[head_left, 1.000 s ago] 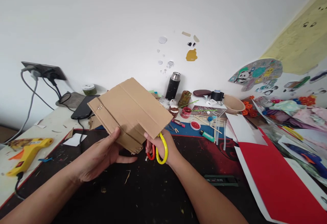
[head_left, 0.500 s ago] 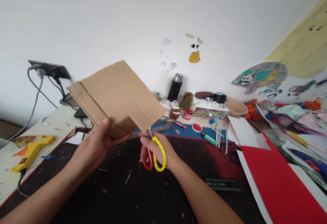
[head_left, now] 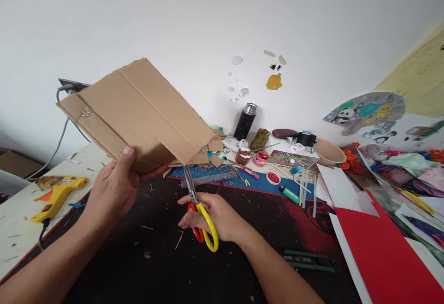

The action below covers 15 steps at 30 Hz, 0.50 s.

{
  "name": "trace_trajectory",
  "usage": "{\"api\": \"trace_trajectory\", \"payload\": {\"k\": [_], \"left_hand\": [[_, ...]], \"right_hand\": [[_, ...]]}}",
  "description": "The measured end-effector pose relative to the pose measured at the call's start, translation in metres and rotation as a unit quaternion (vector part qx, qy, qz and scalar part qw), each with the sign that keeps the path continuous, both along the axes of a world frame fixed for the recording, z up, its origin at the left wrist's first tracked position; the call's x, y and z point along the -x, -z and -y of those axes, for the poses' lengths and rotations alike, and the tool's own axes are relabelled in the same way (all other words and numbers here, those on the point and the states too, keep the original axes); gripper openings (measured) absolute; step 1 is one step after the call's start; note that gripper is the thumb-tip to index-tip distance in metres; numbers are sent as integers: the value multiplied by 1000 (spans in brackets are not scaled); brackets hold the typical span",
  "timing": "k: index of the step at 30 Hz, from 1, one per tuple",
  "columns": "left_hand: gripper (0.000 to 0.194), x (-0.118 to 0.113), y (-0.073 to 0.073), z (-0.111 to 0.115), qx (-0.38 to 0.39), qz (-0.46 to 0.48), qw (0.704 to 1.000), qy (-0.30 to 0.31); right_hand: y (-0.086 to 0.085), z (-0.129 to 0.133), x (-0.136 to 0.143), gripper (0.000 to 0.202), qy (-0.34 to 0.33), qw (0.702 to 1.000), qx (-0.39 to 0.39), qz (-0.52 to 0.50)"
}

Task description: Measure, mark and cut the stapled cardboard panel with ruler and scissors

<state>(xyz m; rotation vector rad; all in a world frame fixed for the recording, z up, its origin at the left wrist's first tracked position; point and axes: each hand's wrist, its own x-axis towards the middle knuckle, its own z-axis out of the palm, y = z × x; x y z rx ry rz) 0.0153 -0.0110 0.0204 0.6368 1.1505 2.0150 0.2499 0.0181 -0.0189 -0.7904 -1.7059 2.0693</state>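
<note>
A large brown cardboard piece [head_left: 138,105], creased and with staples near its left edge, is held up at a tilt. My left hand [head_left: 114,183] grips its lower edge, thumb on the near face and fingers behind. In my right hand [head_left: 211,214] is a pair of scissors [head_left: 194,193] with one yellow and one red handle. The metal blades look closed or nearly so, and their tips are at the cardboard's lower corner; whether they touch it I cannot tell.
On the left lies a yellow glue gun [head_left: 58,197]. A black flask [head_left: 245,121], paint jars [head_left: 261,158] and cardboard scraps [head_left: 215,144] stand along the wall. A green utility knife [head_left: 308,260] and red paper [head_left: 381,248] are on the right.
The cardboard and left hand have shifted left and the cardboard has risen slightly. My right hand has drawn lower, so more of the scissor blades shows. The camera view has turned somewhat left.
</note>
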Motion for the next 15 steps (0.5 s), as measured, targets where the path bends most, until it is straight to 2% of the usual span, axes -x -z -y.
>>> {"api": "trace_trajectory", "payload": {"k": [3, 6, 11, 15], "left_hand": [[37, 5, -2, -2, -18, -15, 999, -26], [36, 8, -1, -1, -15, -22, 1000, -13], [47, 2, -1, 4, 39, -39, 998, 7], [42, -1, -4, 6, 77, -40, 996, 23]], "right_hand": [[1, 1, -1, 87, -23, 999, -22, 25], [4, 2, -1, 91, -38, 999, -17, 30], [5, 3, 0, 82, -29, 999, -9, 21], [5, 5, 0, 79, -25, 999, -17, 29]]}}
